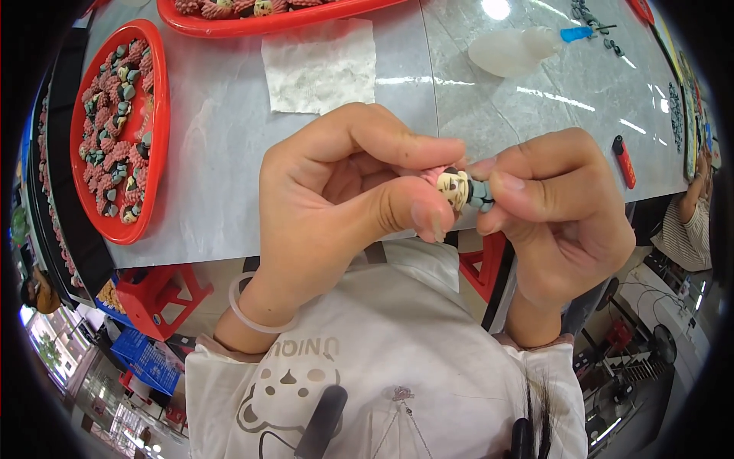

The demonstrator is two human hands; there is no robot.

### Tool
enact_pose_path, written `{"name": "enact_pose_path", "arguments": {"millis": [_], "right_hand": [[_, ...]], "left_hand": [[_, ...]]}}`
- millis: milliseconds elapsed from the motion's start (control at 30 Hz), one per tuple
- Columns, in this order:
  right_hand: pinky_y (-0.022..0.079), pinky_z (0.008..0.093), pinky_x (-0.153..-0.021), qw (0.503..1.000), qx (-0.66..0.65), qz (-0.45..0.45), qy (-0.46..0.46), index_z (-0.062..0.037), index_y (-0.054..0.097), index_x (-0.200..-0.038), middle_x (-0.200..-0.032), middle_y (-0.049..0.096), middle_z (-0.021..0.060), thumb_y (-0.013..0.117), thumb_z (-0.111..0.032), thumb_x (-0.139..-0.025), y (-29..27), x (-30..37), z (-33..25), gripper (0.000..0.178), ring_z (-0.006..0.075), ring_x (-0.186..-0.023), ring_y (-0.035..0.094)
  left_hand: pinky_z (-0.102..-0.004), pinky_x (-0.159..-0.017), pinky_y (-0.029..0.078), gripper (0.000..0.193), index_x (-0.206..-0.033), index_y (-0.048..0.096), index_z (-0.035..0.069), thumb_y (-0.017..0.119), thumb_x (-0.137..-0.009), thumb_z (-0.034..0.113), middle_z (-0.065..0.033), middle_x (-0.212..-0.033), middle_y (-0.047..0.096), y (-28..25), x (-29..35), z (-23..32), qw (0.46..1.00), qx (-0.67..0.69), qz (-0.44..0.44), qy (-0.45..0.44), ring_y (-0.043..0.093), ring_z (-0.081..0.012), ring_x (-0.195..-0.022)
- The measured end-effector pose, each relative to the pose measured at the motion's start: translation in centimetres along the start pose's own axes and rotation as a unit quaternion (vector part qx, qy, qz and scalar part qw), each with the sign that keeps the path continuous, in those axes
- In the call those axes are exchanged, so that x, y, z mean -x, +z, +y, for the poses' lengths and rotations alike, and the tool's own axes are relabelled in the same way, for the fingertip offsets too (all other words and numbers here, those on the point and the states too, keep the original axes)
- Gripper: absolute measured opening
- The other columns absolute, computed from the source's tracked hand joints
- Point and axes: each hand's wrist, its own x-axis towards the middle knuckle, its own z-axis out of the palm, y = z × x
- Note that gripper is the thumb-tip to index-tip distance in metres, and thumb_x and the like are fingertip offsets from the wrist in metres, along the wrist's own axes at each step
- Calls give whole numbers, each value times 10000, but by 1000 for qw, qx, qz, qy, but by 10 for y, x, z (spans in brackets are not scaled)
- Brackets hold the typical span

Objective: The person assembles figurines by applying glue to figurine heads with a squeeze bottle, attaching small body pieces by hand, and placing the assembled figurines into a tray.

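A small painted figurine (454, 189) with a cream face, pink hair and a grey-green body lies sideways between my two hands above the table's near edge. My left hand (321, 199) pinches its head end between thumb and forefinger. From the other side, my right hand (562, 203) grips the grey-green body with thumb and fingertips. Parts of the figurine are hidden behind the fingers of both hands.
On the grey table (214, 153) stand a red oval tray (158, 153) of similar small pieces and another red tray (252, 27) at the back. A white paper towel (319, 65), a translucent squeeze bottle (508, 52) with a blue tip, and a red marker (624, 162) lie nearby.
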Motion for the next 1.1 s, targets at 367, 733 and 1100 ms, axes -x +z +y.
{"name": "enact_pose_path", "arguments": {"millis": [367,733,1100], "right_hand": [[421,190,-536,998,42,-3,-43,-4,561,-783,-797,516,149,642,-31,-691,3,-2,6,125,136,-618,511],[380,239,-626,980,189,-1,-67,7,534,-956,-930,466,146,599,-208,-756,-11,7,14,301,174,-743,465],[368,197,-627,985,112,127,26,54,546,-911,-881,492,113,536,86,-705,-2,11,19,209,129,-710,445]], "left_hand": [[-226,-633,477,420,-930,525,-33,654,-705,297,-112,-862,561,5,-1,7,999,25,2,-33,561,-145,-750],[-295,-735,506,562,-1114,373,-65,565,-779,343,-184,-1028,460,-5,0,10,991,95,-85,-27,554,-284,-902],[-283,-687,512,451,-1139,403,21,541,-802,286,-169,-995,455,-22,3,21,979,139,-116,93,531,-314,-875]]}}
